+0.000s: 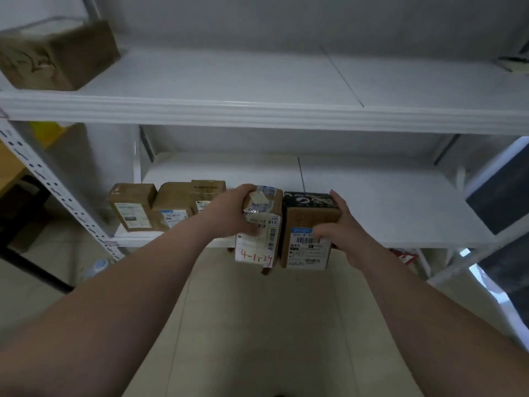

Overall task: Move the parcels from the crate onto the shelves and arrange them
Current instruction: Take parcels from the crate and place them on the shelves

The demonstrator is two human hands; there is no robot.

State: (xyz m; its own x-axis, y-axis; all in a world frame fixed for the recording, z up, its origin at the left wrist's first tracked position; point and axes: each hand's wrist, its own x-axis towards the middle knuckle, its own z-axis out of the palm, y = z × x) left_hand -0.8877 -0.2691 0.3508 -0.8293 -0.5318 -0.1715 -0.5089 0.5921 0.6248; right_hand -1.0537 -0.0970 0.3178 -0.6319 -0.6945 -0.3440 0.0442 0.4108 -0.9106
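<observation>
My left hand [232, 212] grips a taped brown parcel [262, 239] whose white label bears red writing "4-1-24". My right hand [340, 227] grips a second brown parcel [307, 219] with a black top and a barcode label. The two parcels are side by side, touching, at the front edge of the lower white shelf [386, 213]. Three brown parcels [134, 207] stand in a row on the left of that shelf. The crate is out of view.
The upper white shelf [229, 81] carries a brown box [57, 55] at its far left and a small dark object [513, 64] at the far right. A perforated metal upright [54, 190] stands on the left. Dark panels [501, 190] lean on the right. Beige floor tiles lie below.
</observation>
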